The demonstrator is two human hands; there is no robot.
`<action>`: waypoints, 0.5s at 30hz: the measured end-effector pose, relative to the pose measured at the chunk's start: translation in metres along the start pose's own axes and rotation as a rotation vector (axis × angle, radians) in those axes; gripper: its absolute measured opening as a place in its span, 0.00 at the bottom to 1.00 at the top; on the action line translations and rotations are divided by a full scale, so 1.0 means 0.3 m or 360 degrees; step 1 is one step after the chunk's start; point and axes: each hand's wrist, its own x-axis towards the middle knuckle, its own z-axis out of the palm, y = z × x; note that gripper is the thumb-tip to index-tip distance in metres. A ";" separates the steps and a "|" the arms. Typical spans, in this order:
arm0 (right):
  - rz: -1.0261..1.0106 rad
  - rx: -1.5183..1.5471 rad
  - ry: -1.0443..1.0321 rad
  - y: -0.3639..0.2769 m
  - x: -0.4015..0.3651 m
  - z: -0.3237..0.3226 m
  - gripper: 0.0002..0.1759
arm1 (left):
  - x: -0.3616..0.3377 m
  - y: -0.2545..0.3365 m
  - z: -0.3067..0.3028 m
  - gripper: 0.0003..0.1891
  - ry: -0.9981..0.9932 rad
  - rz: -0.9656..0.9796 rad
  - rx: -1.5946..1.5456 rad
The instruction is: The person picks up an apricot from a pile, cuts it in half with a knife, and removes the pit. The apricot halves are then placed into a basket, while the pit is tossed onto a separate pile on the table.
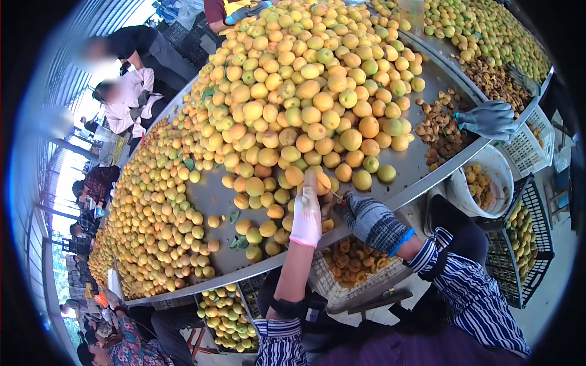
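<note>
My left hand point(307, 215), in a white glove with a pink cuff, is closed around an orange-yellow apricot point(323, 184) at the near edge of the pile. Just to its right, my right hand point(373, 223), in a grey knit glove with a blue cuff, is closed on a small knife point(334, 194). Only a thin part of the knife shows, pointing at the held apricot; its handle is hidden in the glove. A large heap of apricots point(305, 91) rises in front of both hands on a metal table point(217, 190). A few green leaves point(238, 241) lie left of my left hand.
Below my hands stands a crate point(332, 293) of halved apricots. Apricot stones point(444, 131) lie at right beside another person's gloved hand point(488, 119). A white bucket point(504, 168) and a black crate point(537, 244) are at right. Several people work along the left.
</note>
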 end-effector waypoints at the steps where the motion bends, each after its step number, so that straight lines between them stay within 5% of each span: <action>1: 0.0003 -0.0002 -0.0014 0.000 -0.006 0.000 0.18 | -0.009 0.008 0.023 0.27 0.0063 -0.0066 -0.0156; 5: -0.0031 0.0101 0.0033 0.036 0.001 0.017 0.17 | 0.032 0.009 -0.063 0.28 -0.0537 -0.0308 -0.0016; 7: -0.0052 0.0180 0.0089 0.058 0.013 0.012 0.17 | 0.029 -0.049 -0.009 0.28 -0.0044 0.0935 0.0802; 10: 0.0030 0.0281 0.0111 0.079 0.013 -0.009 0.23 | 0.008 -0.048 0.034 0.22 -0.0099 0.1064 0.0745; 13: -0.0245 0.0573 0.0233 0.089 0.020 -0.020 0.32 | 0.001 -0.029 0.046 0.21 -0.0109 0.0894 0.0821; 15: -0.0045 0.0878 0.0068 0.088 0.021 -0.042 0.31 | -0.006 -0.029 0.063 0.21 -0.0062 0.0939 0.0829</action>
